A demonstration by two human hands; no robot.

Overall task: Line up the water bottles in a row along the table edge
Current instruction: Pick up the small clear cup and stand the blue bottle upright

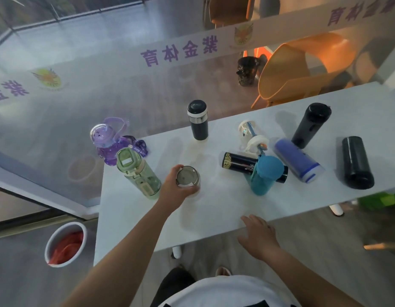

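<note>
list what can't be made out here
Head view: body of the silver-lidded bottle, hidden under its lid and the left hand.
Head view: middle of the black printed bottle, covered by the teal plastic bottle.
Head view: gold print on that black bottle, unreadably blurred.

A white table (214, 209) meets a glass wall (81, 38) bearing a purple-lettered white band (223, 38), an orange chair (303, 67) behind it at one o'clock, a white bucket (50, 242) on grey floor (19, 278) at eight o'clock.

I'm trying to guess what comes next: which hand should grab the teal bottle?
Probably the right. The right hand lies open and free at the table edge, close to the teal bottle, while the left hand grips the silver-lidded bottle.
</note>
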